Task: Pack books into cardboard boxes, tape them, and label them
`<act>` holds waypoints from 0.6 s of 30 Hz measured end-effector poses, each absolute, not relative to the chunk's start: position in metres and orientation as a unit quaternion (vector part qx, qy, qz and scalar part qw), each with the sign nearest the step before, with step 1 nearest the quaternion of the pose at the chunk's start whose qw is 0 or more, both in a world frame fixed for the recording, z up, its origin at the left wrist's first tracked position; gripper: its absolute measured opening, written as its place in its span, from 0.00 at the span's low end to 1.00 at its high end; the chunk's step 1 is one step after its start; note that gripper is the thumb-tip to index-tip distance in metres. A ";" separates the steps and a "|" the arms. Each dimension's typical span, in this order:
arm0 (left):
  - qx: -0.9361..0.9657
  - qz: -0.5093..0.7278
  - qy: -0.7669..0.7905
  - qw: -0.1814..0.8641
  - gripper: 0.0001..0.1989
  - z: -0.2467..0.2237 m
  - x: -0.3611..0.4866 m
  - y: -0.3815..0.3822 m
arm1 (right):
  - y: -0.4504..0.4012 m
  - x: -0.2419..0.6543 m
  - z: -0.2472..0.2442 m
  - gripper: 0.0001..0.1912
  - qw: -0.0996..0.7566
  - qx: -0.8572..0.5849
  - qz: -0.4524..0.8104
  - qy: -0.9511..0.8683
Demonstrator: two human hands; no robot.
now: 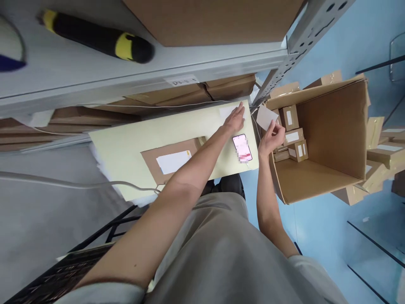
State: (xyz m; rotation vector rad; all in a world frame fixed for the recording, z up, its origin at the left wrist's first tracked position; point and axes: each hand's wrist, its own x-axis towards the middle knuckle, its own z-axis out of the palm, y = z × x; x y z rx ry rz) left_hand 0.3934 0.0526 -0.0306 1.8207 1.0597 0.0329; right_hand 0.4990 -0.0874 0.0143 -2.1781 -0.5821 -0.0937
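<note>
My left hand (234,120) lies flat with its fingers stretched out near the far right corner of the pale yellow tabletop (126,139). It touches a white paper slip (225,111) there and partly covers it. Between thumb and fingers, my right hand (272,138) pinches a white square piece of paper (265,117), held up at the rim of a large cardboard box (330,131). A phone (242,147) with a lit screen rests on the tabletop just below my left hand. Left of my forearm is a flat brown parcel (152,162) bearing a white label (172,161).
Several small labelled boxes (292,117) sit inside the large box, and more parcels (389,154) are stacked beyond it. A grey metal shelf (190,59) overhangs the far side, with a black and yellow tool (98,38) on it. A cable (79,184) crosses at left.
</note>
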 end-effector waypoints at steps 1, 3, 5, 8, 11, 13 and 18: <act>0.737 0.057 0.447 0.504 0.35 -0.016 0.389 0.045 | -0.091 0.486 0.027 0.29 0.434 -0.860 -0.055 -0.264; 0.690 0.146 0.476 0.525 0.30 0.018 0.372 0.021 | -0.099 0.459 0.051 0.25 0.444 -0.825 -0.070 -0.343; 0.594 0.222 0.507 0.583 0.21 0.054 0.342 -0.008 | -0.109 0.433 0.069 0.20 0.446 -0.783 -0.072 -0.427; 0.381 0.299 0.530 0.696 0.13 0.097 0.283 -0.049 | -0.124 0.396 0.085 0.13 0.437 -0.722 -0.042 -0.535; 0.238 0.356 0.509 0.747 0.12 0.126 0.222 -0.073 | -0.130 0.360 0.093 0.08 0.405 -0.669 0.031 -0.622; 0.207 0.390 0.509 0.739 0.11 0.140 0.187 -0.081 | -0.130 0.336 0.099 0.04 0.378 -0.629 0.066 -0.676; 0.187 0.437 0.523 0.707 0.11 0.170 0.114 -0.092 | -0.123 0.283 0.119 0.02 0.322 -0.555 0.083 -0.762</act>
